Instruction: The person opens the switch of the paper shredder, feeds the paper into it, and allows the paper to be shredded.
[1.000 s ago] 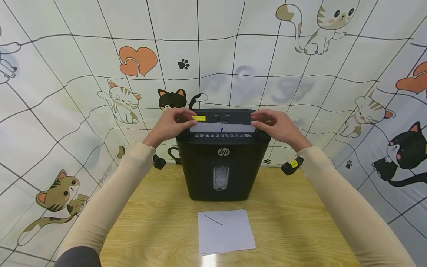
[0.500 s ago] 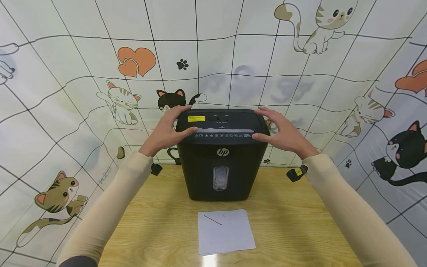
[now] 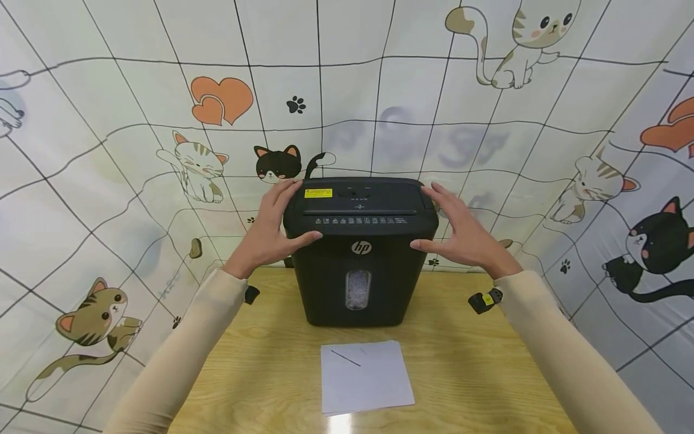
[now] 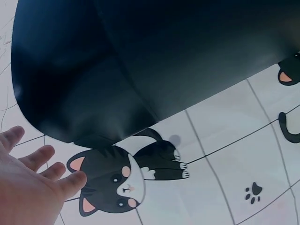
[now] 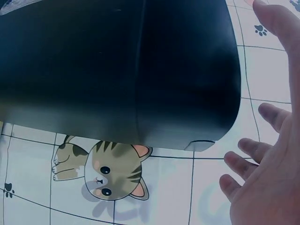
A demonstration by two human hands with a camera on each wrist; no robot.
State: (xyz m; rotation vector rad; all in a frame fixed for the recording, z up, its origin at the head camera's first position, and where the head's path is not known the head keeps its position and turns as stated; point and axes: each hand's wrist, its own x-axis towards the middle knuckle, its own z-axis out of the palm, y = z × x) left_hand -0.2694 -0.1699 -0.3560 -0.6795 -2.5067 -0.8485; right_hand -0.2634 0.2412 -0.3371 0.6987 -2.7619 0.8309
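Note:
A black shredder [image 3: 331,271] with an HP logo and a small window showing shreds stands upright on the table. No paper shows at its top slot in the head view. My left hand [image 3: 265,232] is at its left upper side, fingers spread, thumb before the front edge. On the other side my right hand [image 3: 466,232] is spread the same way. Both wrist views show the shredder's dark body [image 4: 140,61] beside the left hand [image 4: 33,187] and right hand [image 5: 267,164], fingers apart, nothing held. Whether the fingertips touch it, I cannot tell.
White paper [image 3: 365,377] with a dark line lies on the wooden table [image 3: 244,374] in front of the shredder. Behind and at both sides hangs a white gridded cloth [image 3: 358,90] with cartoon cats.
The white sheet sank into the shredder's slot and is out of sight. Both hands let go of it, spread their fingers and moved outward to the shredder's sides, thumbs lower.

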